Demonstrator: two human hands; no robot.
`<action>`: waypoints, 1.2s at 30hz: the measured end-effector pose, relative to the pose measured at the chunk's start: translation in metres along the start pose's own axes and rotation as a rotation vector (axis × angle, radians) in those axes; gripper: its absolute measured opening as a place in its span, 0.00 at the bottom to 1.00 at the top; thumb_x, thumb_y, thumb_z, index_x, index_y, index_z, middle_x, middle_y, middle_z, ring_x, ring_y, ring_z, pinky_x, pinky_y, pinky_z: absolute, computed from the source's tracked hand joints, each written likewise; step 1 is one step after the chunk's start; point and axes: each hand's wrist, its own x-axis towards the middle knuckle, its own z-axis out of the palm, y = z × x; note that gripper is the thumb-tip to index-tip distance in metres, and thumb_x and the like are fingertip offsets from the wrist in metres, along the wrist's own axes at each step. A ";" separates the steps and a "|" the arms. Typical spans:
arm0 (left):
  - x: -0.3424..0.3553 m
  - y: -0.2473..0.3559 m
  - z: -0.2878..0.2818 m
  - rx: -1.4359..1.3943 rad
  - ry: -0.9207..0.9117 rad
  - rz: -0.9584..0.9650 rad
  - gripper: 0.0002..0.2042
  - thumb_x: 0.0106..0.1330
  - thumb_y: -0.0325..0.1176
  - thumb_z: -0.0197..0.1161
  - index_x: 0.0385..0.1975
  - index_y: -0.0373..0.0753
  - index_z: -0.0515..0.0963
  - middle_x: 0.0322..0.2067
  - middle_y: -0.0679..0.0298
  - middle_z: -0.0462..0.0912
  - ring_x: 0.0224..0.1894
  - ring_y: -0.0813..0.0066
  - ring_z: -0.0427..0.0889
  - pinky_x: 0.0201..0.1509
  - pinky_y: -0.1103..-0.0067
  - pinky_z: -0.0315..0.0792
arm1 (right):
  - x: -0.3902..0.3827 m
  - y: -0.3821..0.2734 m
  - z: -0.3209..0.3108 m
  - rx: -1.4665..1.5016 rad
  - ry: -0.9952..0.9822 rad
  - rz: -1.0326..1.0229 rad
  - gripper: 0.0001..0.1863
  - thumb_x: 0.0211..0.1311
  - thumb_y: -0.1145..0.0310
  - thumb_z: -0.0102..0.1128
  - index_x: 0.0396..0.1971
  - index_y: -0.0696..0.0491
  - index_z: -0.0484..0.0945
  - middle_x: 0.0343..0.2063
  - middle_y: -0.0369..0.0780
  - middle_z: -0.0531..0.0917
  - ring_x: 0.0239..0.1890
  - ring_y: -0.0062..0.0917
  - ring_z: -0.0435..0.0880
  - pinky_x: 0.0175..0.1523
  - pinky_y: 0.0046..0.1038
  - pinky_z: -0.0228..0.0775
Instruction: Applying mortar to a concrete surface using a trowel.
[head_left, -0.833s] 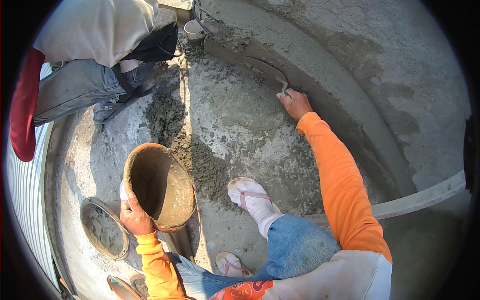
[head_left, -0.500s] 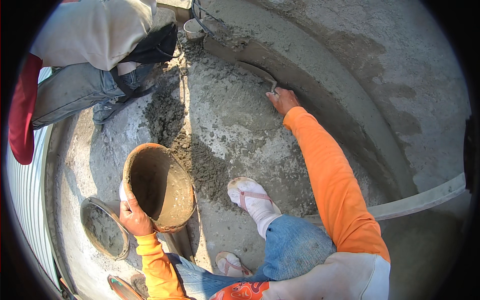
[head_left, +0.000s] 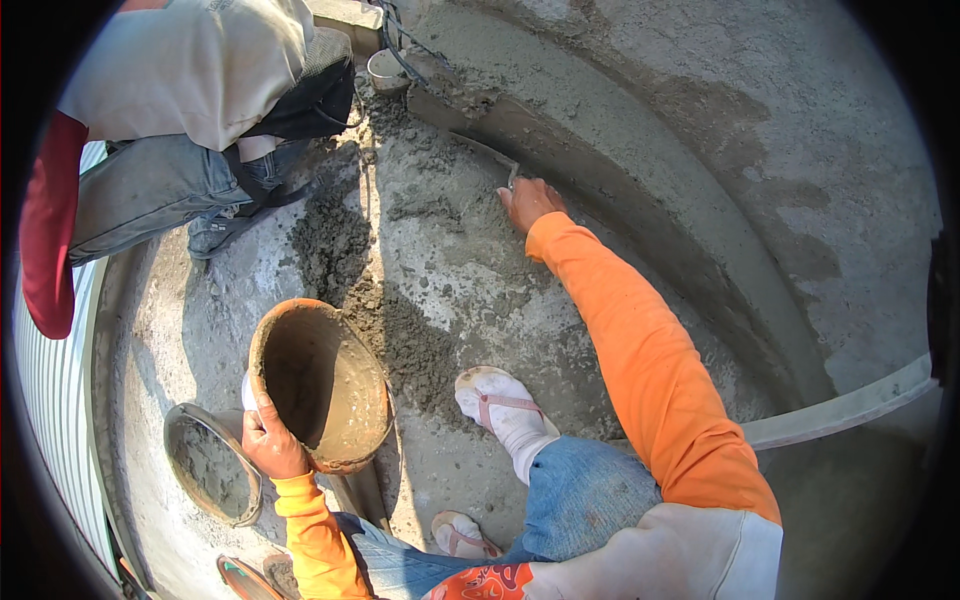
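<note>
My left hand (head_left: 273, 442) grips the rim of a tilted, mortar-smeared bucket (head_left: 345, 390), with wet cement slurry coating its inside. Up ahead, my right hand (head_left: 532, 204) is closed round the handle of a trowel (head_left: 490, 152). The trowel's blade lies low along the base of a curved, freshly plastered wall (head_left: 640, 170); its handle is mostly hidden by my fingers. Between the bucket and the wall, loose wet mortar (head_left: 405, 330) is spread over the rough concrete floor.
A second bucket (head_left: 212, 465) holding some mortar stands left of mine. A co-worker in jeans (head_left: 160, 195) crouches at the upper left. A small white pot (head_left: 387, 70) with cables beside it sits at the wall's far end. A pale curved edge (head_left: 840, 410) lies at right.
My right hand and the trowel have moved left and slightly nearer along the wall's foot. My left hand still holds the bucket, nearly unmoved.
</note>
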 end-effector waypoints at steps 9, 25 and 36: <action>0.006 0.000 0.003 0.007 -0.024 0.022 0.23 0.71 0.42 0.55 0.14 0.39 0.61 0.15 0.73 0.63 0.19 0.85 0.57 0.21 0.82 0.56 | -0.006 -0.026 0.013 0.207 -0.203 -0.168 0.21 0.65 0.55 0.53 0.39 0.62 0.78 0.42 0.57 0.79 0.47 0.51 0.78 0.53 0.45 0.69; -0.006 0.002 0.003 -0.008 -0.027 -0.005 0.19 0.71 0.41 0.54 0.21 0.33 0.71 0.18 0.70 0.71 0.22 0.83 0.62 0.25 0.82 0.61 | -0.061 0.094 -0.001 -0.021 0.030 0.020 0.20 0.66 0.53 0.51 0.41 0.57 0.76 0.42 0.51 0.79 0.44 0.48 0.79 0.50 0.43 0.71; -0.001 -0.011 -0.001 0.065 0.027 0.083 0.23 0.70 0.43 0.55 0.14 0.38 0.61 0.15 0.72 0.63 0.20 0.83 0.57 0.23 0.80 0.56 | -0.078 0.023 -0.026 0.287 0.299 -0.226 0.18 0.62 0.57 0.58 0.30 0.60 0.74 0.29 0.53 0.80 0.35 0.51 0.78 0.39 0.43 0.70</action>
